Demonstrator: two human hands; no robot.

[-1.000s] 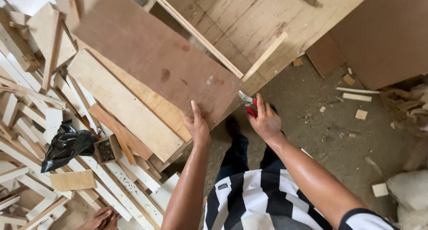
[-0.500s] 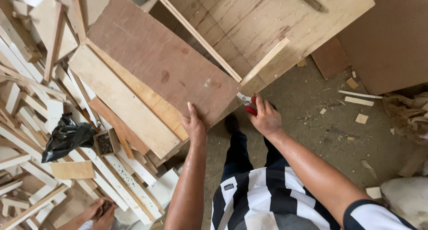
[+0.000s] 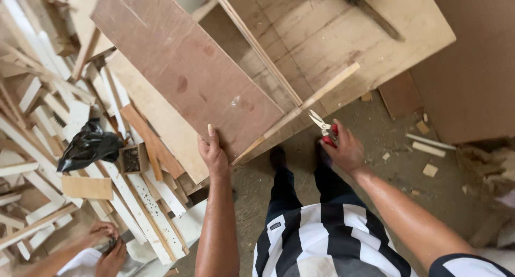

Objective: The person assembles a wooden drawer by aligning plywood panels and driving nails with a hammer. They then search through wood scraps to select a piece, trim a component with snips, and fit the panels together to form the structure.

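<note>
Two big things fill the view: a pale plywood workbench top [image 3: 343,51] at the far right, and a long reddish-brown plywood board [image 3: 188,73] slanting from far left to its near end; a thin pale wooden strip [image 3: 300,113] lies along the bench's near edge, just right of that end. One heap of offcut wooden slats [image 3: 48,148] covers the left side (too many to count), with one crumpled black plastic bag [image 3: 88,145] on it and one small open box of dark bits [image 3: 131,159] just beside the bag.

The person's left hand [image 3: 213,153] lies flat on the board's near end, fingers spread along the edge, pressing rather than gripping; the right hand [image 3: 346,151] is closed round one pair of red-handled snips [image 3: 324,128], blades parted and pointing at the strip without touching it. The two hands are well apart.

Judged from this, the board is best kept pinned by the flat left hand so it cannot slide, and the blades brought square to the strip, with the left fingers kept clear.

Two more hands [image 3: 107,245], another person's, are busy at the near left, close together over something pale.
</note>
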